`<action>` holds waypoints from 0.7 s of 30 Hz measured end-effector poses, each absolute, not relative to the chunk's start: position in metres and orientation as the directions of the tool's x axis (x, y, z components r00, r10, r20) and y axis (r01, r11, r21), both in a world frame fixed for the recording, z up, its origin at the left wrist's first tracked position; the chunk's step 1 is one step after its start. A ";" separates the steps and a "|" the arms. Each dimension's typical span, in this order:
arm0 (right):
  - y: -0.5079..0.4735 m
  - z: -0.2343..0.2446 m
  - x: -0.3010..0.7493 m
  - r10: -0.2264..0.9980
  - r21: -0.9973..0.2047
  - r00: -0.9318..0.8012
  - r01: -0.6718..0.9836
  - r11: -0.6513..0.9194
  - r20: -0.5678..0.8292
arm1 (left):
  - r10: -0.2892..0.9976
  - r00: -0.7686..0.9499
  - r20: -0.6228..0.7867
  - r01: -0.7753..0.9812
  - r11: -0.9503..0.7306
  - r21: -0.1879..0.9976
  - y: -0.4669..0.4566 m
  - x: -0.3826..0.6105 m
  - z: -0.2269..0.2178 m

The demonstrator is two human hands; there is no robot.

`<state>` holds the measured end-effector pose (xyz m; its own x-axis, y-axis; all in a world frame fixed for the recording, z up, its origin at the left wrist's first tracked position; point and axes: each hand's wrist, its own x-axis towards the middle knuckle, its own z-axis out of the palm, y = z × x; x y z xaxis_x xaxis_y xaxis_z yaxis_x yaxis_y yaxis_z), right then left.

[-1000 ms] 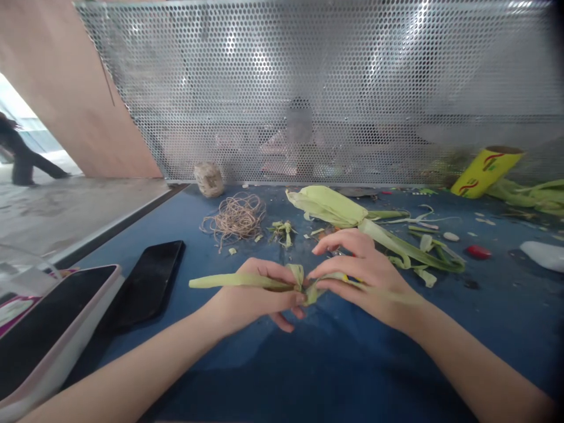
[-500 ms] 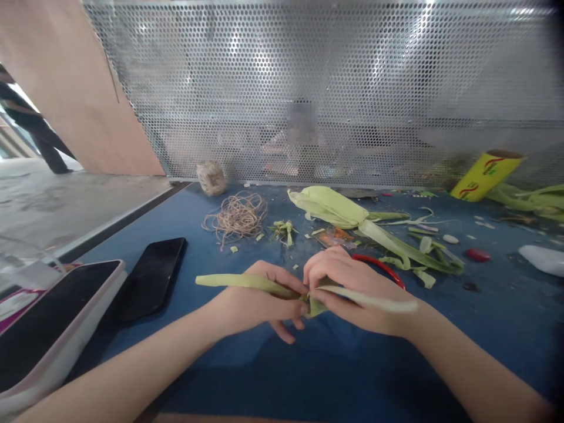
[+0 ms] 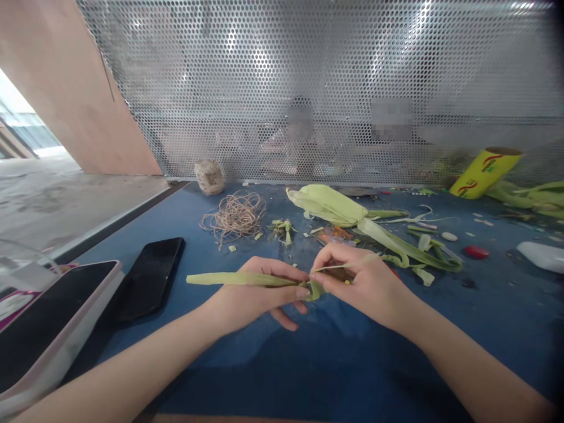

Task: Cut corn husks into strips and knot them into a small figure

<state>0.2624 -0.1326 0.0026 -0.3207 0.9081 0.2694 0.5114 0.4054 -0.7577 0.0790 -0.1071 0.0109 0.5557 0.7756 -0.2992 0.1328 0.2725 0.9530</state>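
Well, beyond both my hands the perforated metal screen [image 3: 308,88] stands along the far edge of the blue table [image 3: 335,364], which runs under my forearms and on past my fingers. Off to the left of my left forearm lies a tablet [image 3: 48,317] in a pale case. A black phone [image 3: 150,281] lies between it and my wrist. Both are flat and well apart from what I hold. Ahead of my right hand lies a bundle of green leaves [image 3: 335,207], its long blades trailing away to the right, and ahead of my left hand a loose coil of twine [image 3: 235,216].

My left hand [image 3: 255,291] and my right hand [image 3: 361,282] meet just in front of me, fingertips nearly touching, both closed in a pinch on one leaf strip [image 3: 229,278]. The strip's long axis runs left to right, about level. Its free length sticks out leftward past my left knuckles, so most of it lies on my left hand's side. Where the hands meet sits a small fold [image 3: 315,289], pressed under my left thumb. From it a thin tail [image 3: 348,265] rises to the right, nipped between my right thumb and forefinger. So the right hand holds the short end, the left the long one
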 end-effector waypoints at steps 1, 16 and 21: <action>-0.132 0.002 0.261 0.909 -0.750 -0.309 0.521 0.409 0.281 | 0.775 0.558 -0.297 0.128 0.274 0.953 -0.107 0.079 0.011; -0.137 0.010 0.262 0.951 -0.888 -0.294 0.408 0.212 0.093 | 0.784 0.567 -0.253 0.119 0.226 0.967 -0.107 0.080 0.009; -0.135 0.012 0.274 0.856 -0.976 -0.516 0.199 0.089 -0.027 | 0.796 0.554 -0.245 0.115 0.218 0.969 -0.106 0.079 0.007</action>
